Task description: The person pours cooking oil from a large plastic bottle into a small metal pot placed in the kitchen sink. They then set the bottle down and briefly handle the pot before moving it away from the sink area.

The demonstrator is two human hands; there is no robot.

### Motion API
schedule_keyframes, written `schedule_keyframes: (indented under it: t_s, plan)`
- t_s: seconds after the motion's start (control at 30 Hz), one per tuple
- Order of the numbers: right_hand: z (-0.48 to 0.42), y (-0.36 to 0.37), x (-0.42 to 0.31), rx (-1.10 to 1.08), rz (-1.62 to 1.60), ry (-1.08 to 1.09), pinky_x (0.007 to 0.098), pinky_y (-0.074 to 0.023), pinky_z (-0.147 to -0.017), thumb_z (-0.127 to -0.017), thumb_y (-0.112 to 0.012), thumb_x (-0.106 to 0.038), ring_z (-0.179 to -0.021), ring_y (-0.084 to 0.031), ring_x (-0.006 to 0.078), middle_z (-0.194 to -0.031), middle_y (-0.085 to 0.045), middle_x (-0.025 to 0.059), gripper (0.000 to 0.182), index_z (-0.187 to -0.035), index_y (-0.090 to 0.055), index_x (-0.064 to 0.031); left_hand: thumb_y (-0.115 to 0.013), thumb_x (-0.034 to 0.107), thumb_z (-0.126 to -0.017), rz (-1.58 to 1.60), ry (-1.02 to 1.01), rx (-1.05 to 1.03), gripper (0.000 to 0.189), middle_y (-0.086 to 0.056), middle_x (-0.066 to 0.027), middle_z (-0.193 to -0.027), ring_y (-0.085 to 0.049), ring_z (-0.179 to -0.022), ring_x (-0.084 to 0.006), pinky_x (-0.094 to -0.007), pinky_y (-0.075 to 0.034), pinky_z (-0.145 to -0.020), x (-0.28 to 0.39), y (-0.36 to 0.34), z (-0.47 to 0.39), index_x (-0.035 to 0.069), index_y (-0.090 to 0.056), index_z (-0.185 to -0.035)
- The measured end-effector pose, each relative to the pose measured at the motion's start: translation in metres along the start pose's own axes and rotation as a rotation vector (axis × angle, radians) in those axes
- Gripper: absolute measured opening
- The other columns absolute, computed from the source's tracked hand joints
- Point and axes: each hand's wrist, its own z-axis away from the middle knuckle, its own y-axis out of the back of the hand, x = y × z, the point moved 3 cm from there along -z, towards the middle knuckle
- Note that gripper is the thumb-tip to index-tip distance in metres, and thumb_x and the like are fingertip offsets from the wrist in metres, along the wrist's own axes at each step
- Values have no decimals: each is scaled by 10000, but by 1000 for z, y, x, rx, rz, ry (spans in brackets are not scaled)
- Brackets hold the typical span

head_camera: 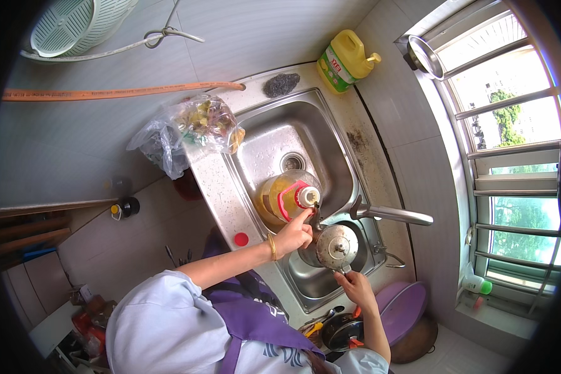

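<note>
A large clear plastic bottle (273, 196) with a red handle (283, 201) and yellowish liquid stands in the larger sink basin. The spout (317, 217) of a small metal oil pot (339, 245) meets the bottle's white neck (308, 196). My right hand (356, 287) grips the pot's handle; the lid is on. My left hand (295, 234) is beside the spout, its index finger extended to the bottle neck and the other fingers curled. Whether it grips the spout is hidden. A round red cap (241, 239) lies on the counter by my left forearm.
A plastic bag of food scraps (205, 121) rests on the counter's left end. A steel-wool scourer (282, 85) and yellow detergent jug (346, 63) stand behind the sink. The faucet (392, 214) reaches over its right side. Purple basin (402, 308) and lidded pan (341, 332) sit lower right.
</note>
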Motion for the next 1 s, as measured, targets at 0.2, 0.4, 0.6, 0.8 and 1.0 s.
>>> schedule_keyframes:
  t_s: [0.2,0.4,0.6,0.8,1.0]
  plan:
    - [1,1,-3,-9,9,-7,343,-408,-534,-830,-552,-397,-540,-522,205,-575,-535,151,467,-723,-603,54,-443,-16,-685,-14,-4,-6,796,-409,0,-655,-393,-564,-77,-200,-344,-520,1,0,0,79,-97,-1395]
    - [2,3,-5,-8,25,-9,354,-412,-546,-827,-551,-399,-554,-535,228,-591,-545,167,466,-731,-607,53,-442,-13,-688,-10,4,-2,786,-407,1,-655,-392,-565,-76,-202,-344,-523,3,-1,2,74,-103,-1392]
    - [2,4,-5,-12,29,-24,356,-413,-551,-824,-551,-402,-561,-538,234,-590,-543,168,469,-730,-606,53,-440,-17,-689,-3,7,-8,793,-408,1,-658,-391,-565,-76,-202,-343,-523,2,-1,0,74,-92,-1395]
    - [3,4,-6,-1,31,-18,356,-415,-551,-822,-550,-415,-557,-540,236,-586,-544,167,478,-729,-607,50,-440,-20,-689,-1,12,-2,800,-410,2,-659,-391,-571,-73,-198,-340,-523,2,-1,1,80,-85,-1399]
    - [2,3,-4,3,35,-28,354,-418,-552,-819,-548,-436,-555,-544,234,-581,-545,158,492,-727,-609,44,-437,-19,-691,2,11,-8,800,-413,3,-657,-387,-571,-70,-195,-335,-525,1,-1,1,88,-85,-1401]
